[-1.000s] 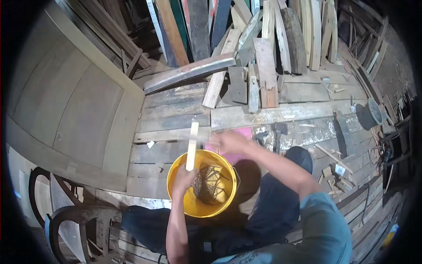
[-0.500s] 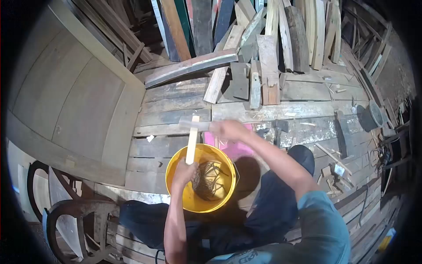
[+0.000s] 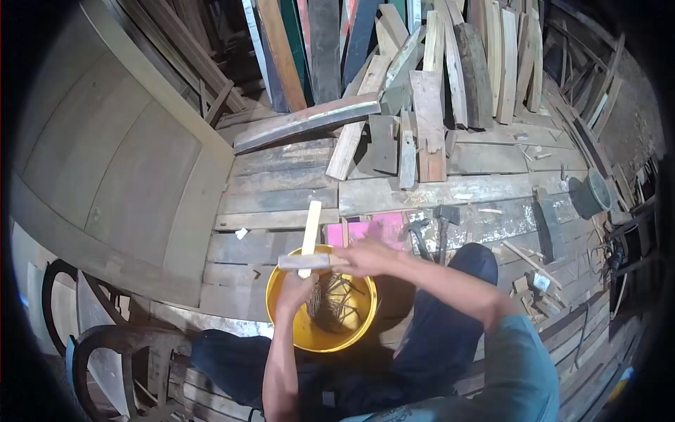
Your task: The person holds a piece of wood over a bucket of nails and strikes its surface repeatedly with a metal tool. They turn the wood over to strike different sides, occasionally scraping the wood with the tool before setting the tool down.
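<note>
My left hand (image 3: 297, 290) is closed round the lower end of a pale wooden stick (image 3: 311, 228), which stands up over the rim of a yellow bucket (image 3: 321, 344). In my right hand (image 3: 369, 257) is the handle of a flat, greyish blade-like tool (image 3: 304, 262). The tool lies crosswise over the stick, just above my left hand. Thin brown sticks or nails (image 3: 341, 302) lie in the bucket; which they are I cannot tell.
Beyond the bucket lies a pink sheet (image 3: 362, 228). A hammer (image 3: 445, 215) rests to its right. Boards (image 3: 429, 126) lean at the back, a panelled door (image 3: 133, 169) stands at left, and a dark pot (image 3: 598, 193) sits at right.
My right hand and the tool have come down along the stick, from its upper end to near my left hand. The hammer by the pink sheet shows more fully. The view has shifted slightly.
</note>
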{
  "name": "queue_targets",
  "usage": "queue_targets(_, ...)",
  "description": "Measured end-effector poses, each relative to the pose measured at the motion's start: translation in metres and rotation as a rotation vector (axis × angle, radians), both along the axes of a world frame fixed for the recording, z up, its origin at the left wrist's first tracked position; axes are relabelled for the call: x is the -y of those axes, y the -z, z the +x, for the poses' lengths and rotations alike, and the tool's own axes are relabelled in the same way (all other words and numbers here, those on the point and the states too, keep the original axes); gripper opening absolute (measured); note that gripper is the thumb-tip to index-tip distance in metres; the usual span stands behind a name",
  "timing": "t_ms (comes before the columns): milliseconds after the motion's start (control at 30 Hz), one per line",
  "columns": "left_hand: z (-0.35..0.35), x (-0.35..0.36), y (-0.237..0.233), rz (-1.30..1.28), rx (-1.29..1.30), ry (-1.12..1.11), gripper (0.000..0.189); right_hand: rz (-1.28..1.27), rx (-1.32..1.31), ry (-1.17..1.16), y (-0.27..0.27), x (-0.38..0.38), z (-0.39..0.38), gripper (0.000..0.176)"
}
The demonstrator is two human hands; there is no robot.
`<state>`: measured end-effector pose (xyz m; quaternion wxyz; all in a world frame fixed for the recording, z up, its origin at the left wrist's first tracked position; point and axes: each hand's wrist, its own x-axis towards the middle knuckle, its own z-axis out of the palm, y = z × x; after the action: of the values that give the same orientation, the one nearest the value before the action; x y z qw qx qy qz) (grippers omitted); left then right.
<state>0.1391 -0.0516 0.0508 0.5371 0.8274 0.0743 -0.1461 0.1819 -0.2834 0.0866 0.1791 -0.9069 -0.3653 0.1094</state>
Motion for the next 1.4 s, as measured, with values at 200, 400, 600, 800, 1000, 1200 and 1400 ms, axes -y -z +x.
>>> queue_targets(200, 0.002, -0.006, -0.004, -0.045, -0.149, -0.012, 0.032, 0.052, -0.048, 0.165, 0.014, 0.0, 0.012, 0.042)
queue_targets(400, 0.002, 0.001, -0.015, 0.008, -0.143, 0.002, 0.026, 0.106, -0.032, 0.254, 0.027, 0.006, 0.031, 0.038)
queue_targets(600, -0.005, 0.005, -0.024, -0.002, -0.112, -0.046, 0.023, 0.013, 0.024, 0.145, 0.01, 0.004, 0.012, 0.036)
queue_targets(800, 0.001, 0.0, -0.016, -0.081, -0.166, -0.035, 0.021, 0.173, 0.023, 0.39, 0.024, 0.022, 0.063, 0.036)
queue_targets(1000, -0.001, 0.003, -0.012, -0.052, -0.015, -0.013, 0.025, -0.035, 0.063, 0.138, 0.011, 0.012, 0.016, 0.04)
queue_targets(1200, 0.003, -0.005, -0.011, -0.046, -0.17, -0.037, 0.027, 0.133, -0.052, 0.302, 0.015, 0.008, 0.02, 0.04)
queue_targets(1400, 0.003, -0.003, -0.007, -0.143, -0.202, -0.023, 0.029, 0.085, -0.056, 0.363, 0.012, 0.019, 0.047, 0.033)
